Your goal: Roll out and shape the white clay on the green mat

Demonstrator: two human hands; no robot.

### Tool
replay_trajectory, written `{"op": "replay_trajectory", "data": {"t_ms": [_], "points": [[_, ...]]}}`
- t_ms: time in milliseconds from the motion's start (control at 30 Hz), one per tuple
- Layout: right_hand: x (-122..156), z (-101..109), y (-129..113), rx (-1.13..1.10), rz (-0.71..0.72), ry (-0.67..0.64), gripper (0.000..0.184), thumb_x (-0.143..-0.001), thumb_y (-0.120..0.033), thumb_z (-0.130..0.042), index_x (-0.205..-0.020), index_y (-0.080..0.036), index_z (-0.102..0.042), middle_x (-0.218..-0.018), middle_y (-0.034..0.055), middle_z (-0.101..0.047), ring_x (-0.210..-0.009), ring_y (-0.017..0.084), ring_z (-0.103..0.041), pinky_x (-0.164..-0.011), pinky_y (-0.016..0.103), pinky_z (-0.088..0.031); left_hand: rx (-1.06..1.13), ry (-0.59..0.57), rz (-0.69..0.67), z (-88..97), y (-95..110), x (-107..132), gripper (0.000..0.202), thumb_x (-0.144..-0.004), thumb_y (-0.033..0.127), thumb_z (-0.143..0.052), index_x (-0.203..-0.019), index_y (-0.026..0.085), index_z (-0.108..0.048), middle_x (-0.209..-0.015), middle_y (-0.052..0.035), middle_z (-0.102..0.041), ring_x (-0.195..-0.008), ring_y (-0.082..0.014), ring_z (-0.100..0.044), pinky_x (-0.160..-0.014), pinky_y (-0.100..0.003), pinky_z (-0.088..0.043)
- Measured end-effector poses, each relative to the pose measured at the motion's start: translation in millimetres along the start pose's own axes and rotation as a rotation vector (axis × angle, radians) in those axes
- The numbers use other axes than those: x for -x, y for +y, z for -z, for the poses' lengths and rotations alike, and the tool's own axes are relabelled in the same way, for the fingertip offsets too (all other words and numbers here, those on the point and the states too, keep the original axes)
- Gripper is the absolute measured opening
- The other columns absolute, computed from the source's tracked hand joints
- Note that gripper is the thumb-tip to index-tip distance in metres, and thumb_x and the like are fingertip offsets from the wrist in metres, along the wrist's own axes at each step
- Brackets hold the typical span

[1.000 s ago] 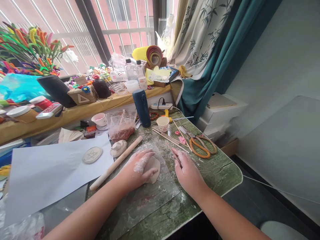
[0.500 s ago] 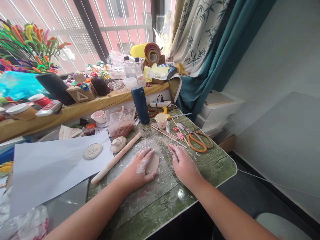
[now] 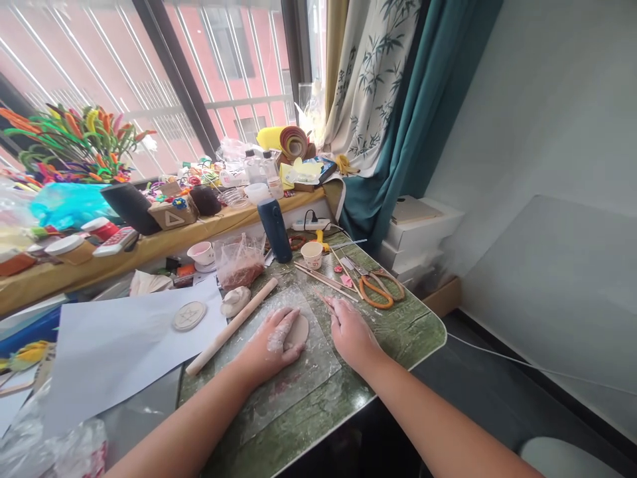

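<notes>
My left hand (image 3: pixel 273 341), dusted white, lies flat with fingers stretched over a flattened disc of pale clay (image 3: pixel 299 330) on a clear plastic sheet (image 3: pixel 293 378). My right hand (image 3: pixel 349 330) rests on the sheet's right edge, fingers together and pointing away; a thin wooden stick seems to lie under its fingertips. A wooden rolling pin (image 3: pixel 231 325) lies diagonally just left of my left hand. A lump of clay (image 3: pixel 234 300) sits beyond the pin.
A round stamped clay disc (image 3: pixel 189 315) lies on white paper (image 3: pixel 124 345). Orange-handled scissors (image 3: pixel 377 290), wooden sticks (image 3: pixel 323 279), a paper cup (image 3: pixel 312 253), a dark blue bottle (image 3: pixel 275 230) and a bag of brown material (image 3: pixel 239 262) stand behind. The green table's edge (image 3: pixel 428 345) curves at right.
The camera has lifted and pulled back, so everything appears smaller and lower. My left hand keeps pressing the clay disc; my right hand stays at the sheet's edge.
</notes>
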State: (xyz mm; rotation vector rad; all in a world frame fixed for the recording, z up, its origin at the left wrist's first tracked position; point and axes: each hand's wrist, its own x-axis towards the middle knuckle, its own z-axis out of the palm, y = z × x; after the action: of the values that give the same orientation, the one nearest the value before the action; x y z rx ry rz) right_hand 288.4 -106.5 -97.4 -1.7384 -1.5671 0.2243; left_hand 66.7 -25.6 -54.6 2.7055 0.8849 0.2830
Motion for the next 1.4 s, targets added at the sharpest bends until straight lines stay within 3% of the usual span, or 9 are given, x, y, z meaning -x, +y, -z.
{"op": "replay_trajectory", "data": {"t_ms": [200, 300, 433, 600, 733, 867, 1133, 1400], "points": [[1.0, 1.7, -2.2, 0.089, 0.044, -0.024, 0.048, -0.092, -0.005, -0.044, -0.136, -0.018, -0.058, -0.122, 0.013, -0.068, -0.118, 0.026, -0.063, -0.102, 0.041, -0.053, 0.085, 0.065, 0.037, 2.5, -6.4, 7.4, 0.081, -0.088, 0.049, -0.07, -0.156, 0.023, -0.034, -0.167, -0.0151, -0.028, -0.153, -0.0349, -0.029, -0.123, -0.054, -0.032], [5.1, -2.7, -6.4, 0.176, 0.063, -0.079, 0.05, -0.088, -0.002, -0.048, -0.132, -0.021, -0.063, -0.111, 0.013, -0.07, -0.106, 0.027, -0.066, -0.095, 0.04, -0.056, 0.122, 0.097, 0.072, 1.4, -9.8, 7.3, 0.08, -0.089, 0.051, -0.069, -0.156, 0.022, -0.035, -0.166, -0.0164, -0.031, -0.153, -0.0341, -0.03, -0.124, -0.054, -0.03], [15.0, -14.1, -16.5, 0.301, 0.069, -0.168, 0.057, -0.081, 0.005, -0.05, -0.127, -0.023, -0.067, -0.107, 0.0141, -0.071, -0.106, 0.029, -0.066, -0.095, 0.041, -0.056, 0.107, 0.023, 0.122, -5.3, -7.7, 5.3, 0.107, -0.075, 0.058, -0.081, -0.159, 0.021, -0.028, -0.165, -0.0187, -0.032, -0.152, -0.0375, -0.03, -0.124, -0.056, -0.028], [26.7, -16.9, -32.0, 0.454, 0.042, -0.345, 0.061, -0.084, 0.005, -0.05, -0.142, -0.015, -0.056, -0.115, 0.0168, -0.07, -0.107, 0.026, -0.067, -0.095, 0.036, -0.054, 0.064, -0.013, 0.219, -12.3, -5.8, 4.2, 0.103, -0.079, 0.058, -0.076, -0.161, 0.022, -0.025, -0.165, -0.0151, -0.035, -0.153, -0.034, -0.032, -0.125, -0.05, -0.03], [29.7, -10.1, -39.2, 0.565, -0.029, -0.524, 0.063, -0.091, -0.003, -0.053, -0.152, -0.017, -0.045, -0.122, 0.0171, -0.068, -0.104, 0.022, -0.07, -0.088, 0.029, -0.055, 0.063, -0.005, 0.189, -14.8, -10.1, 4.5, 0.098, -0.08, 0.058, -0.074, -0.16, 0.025, -0.028, -0.165, -0.0112, -0.035, -0.153, -0.0338, -0.03, -0.125, -0.05, -0.03], [26.5, -3.3, -44.1, 0.594, -0.042, -0.63, 0.065, -0.092, -0.007, -0.054, -0.156, -0.014, -0.038, -0.112, 0.0167, -0.071, -0.091, 0.021, -0.074, -0.077, 0.029, -0.058, 0.078, -0.029, 0.161, -15.2, -12.5, 3.5, 0.1, -0.081, 0.062, -0.073, -0.161, 0.024, -0.026, -0.168, -0.0117, -0.03, -0.155, -0.0344, -0.025, -0.126, -0.052, -0.028], [26.6, -2.5, -69.2, 0.692, -0.054, -0.703, 0.068, -0.09, -0.001, -0.05, -0.157, -0.009, -0.036, -0.102, 0.0179, -0.072, -0.084, 0.024, -0.074, -0.067, 0.031, -0.058, 0.122, -0.078, 0.055, -16.1, -17.3, -1.1, 0.122, -0.071, 0.085, -0.065, -0.162, 0.017, -0.022, -0.167, -0.0221, -0.027, -0.155, -0.0429, -0.02, -0.124, -0.061, -0.026], [18.6, -1.4, -78.9, 0.667, -0.026, -0.753, 0.062, -0.091, -0.001, -0.05, -0.152, -0.01, -0.045, -0.107, 0.0173, -0.073, -0.088, 0.022, -0.074, -0.073, 0.029, -0.059, 0.112, -0.068, 0.033, -17.2, -18.9, -3.7, 0.128, -0.067, 0.089, -0.064, -0.163, 0.015, -0.02, -0.166, -0.0241, -0.027, -0.154, -0.044, -0.021, -0.123, -0.062, -0.026]]}}
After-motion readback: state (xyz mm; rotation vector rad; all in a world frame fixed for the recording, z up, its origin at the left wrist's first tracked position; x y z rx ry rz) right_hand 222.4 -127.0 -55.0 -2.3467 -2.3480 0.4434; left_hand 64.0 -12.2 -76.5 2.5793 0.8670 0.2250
